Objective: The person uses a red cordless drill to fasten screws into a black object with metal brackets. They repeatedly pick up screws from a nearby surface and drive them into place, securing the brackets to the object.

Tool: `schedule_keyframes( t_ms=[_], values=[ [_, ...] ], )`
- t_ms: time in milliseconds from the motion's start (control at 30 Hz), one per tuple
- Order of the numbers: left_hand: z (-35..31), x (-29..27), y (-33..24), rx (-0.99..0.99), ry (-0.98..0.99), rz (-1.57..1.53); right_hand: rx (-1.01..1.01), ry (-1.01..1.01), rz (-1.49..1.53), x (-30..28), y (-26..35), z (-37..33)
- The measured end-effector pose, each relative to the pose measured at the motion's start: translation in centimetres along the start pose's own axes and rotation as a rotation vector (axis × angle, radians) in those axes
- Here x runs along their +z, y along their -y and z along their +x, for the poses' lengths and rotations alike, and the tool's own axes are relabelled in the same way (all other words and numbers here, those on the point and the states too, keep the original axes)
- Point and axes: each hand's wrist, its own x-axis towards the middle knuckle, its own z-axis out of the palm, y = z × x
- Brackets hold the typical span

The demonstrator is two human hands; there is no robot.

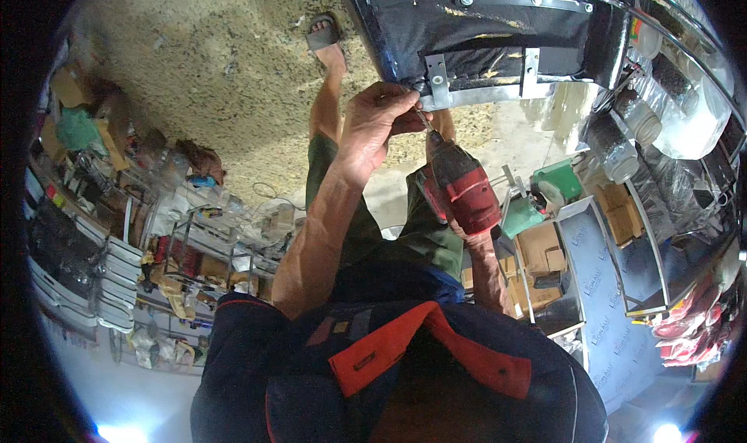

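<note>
A red and black cordless drill point(467, 190) points away from me, with my right hand point(461, 229) closed around it. Most of that hand is hidden beneath the drill body. My left hand point(371, 120) pinches at the front of the drill's bit point(424, 119), beside the near left corner of a black-covered panel point(502, 27). What its fingertips hold is too small to make out. Along the panel's near edge runs a metal strip point(482, 94). Two flat metal brackets, a left one point(437, 80) and a right one point(531, 71), stand against the panel there.
Rough speckled floor point(218, 62) lies to the left, with a sandaled foot point(323, 35) on it. Clear plastic jars point(612, 146) and a green box point(557, 180) stand at right, near cardboard boxes point(541, 248). Cluttered shelving point(187, 248) fills the left side.
</note>
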Motion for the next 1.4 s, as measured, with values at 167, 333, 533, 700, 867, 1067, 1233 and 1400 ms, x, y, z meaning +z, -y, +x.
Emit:
schedule_keyframes(
  t_ms=[167, 333, 533, 700, 867, 1067, 1233, 1400],
  values=[
    [2.6, 0.3, 1.3, -0.172, 0.025, -0.083, -0.124, -0.080, -0.001, -3.4, 3.5, 1.9],
    [5.5, 0.2, 3.1, -0.215, 0.155, -0.146, -0.005, -0.240, 0.201, -5.7, 5.9, 5.1],
    [7.5, 0.1, 4.6, -0.201, 0.171, -0.266, 0.071, -0.074, -0.071, -4.3, 4.0, 5.6],
    [8.5, -1.1, 5.0, -0.187, 0.266, -0.265, 0.272, -0.018, 0.163, -4.6, 3.5, 5.5],
    [9.7, -1.5, 5.5, -0.205, 0.260, -0.374, 0.225, -0.103, 0.284, -6.6, 5.6, 7.8],
    [11.3, -1.0, 6.3, -0.306, 0.143, -0.587, 0.243, -0.213, 0.304, -6.8, 7.8, 10.0],
    [12.6, -1.6, 6.5, -0.355, 0.032, -0.535, 0.223, -0.234, 0.296, -5.6, 7.1, 12.2],
    [12.7, -2.1, 6.8, -0.361, 0.087, -0.526, 0.146, -0.205, 0.244, -5.3, 6.2, 12.1]
  ],
)
